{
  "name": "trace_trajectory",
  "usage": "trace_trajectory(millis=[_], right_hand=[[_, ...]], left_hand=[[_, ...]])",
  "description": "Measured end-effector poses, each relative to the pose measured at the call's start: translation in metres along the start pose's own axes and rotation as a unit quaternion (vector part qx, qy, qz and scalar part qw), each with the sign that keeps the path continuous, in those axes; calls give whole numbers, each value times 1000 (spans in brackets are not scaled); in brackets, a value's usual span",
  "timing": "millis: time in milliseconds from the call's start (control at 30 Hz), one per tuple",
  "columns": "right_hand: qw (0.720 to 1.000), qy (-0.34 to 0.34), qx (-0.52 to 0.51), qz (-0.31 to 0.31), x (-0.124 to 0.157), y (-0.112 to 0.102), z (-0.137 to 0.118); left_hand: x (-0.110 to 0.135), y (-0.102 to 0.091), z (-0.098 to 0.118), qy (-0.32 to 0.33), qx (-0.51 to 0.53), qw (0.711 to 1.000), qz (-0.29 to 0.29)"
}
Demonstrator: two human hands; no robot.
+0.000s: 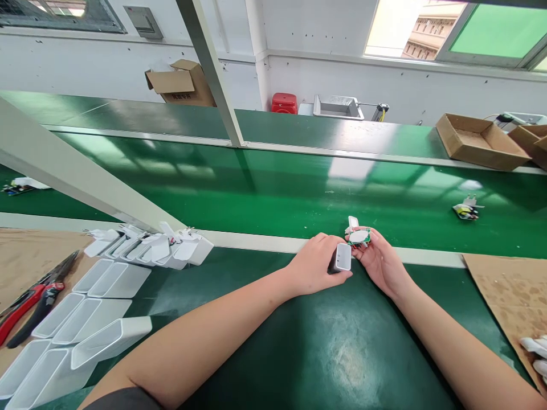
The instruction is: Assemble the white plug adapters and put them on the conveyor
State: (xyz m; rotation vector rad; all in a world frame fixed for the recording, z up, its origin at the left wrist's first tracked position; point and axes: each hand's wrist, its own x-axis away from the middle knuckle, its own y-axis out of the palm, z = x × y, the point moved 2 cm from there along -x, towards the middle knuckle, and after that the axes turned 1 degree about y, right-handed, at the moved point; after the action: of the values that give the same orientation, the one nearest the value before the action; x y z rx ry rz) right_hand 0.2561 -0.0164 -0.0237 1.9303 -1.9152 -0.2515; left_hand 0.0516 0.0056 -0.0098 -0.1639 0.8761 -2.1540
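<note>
The left hand [313,265] has fingers clamped around a white rectangular plastic casing [342,257], and the right hand [382,263] pinches a small round green circuit board [359,237] just beside it, above a green rubber conveyor belt [325,364]; a weak pinch could let this board slip and fall.

The head camera looks forward and down from above and behind the fingers [361,251], toward the conveyor belt [273,193] beyond them.

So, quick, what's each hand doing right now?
Left hand: closed, holding a white casing.
Right hand: closed, holding a green circuit board.
</note>
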Motion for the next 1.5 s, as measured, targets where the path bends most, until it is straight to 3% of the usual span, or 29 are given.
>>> trace_trajectory(millis=[867, 1167, 1500], right_hand=[[1000, -5, 3, -8, -1, -3, 2], [991, -108, 81, 11, 10, -7, 4], [957, -225, 185, 14, 27, -4, 4]], left_hand=[[0, 0, 1, 9, -7, 1000, 1], [1, -1, 0, 3, 11, 1000, 2], [1, -3, 3, 10, 27, 999, 21]])
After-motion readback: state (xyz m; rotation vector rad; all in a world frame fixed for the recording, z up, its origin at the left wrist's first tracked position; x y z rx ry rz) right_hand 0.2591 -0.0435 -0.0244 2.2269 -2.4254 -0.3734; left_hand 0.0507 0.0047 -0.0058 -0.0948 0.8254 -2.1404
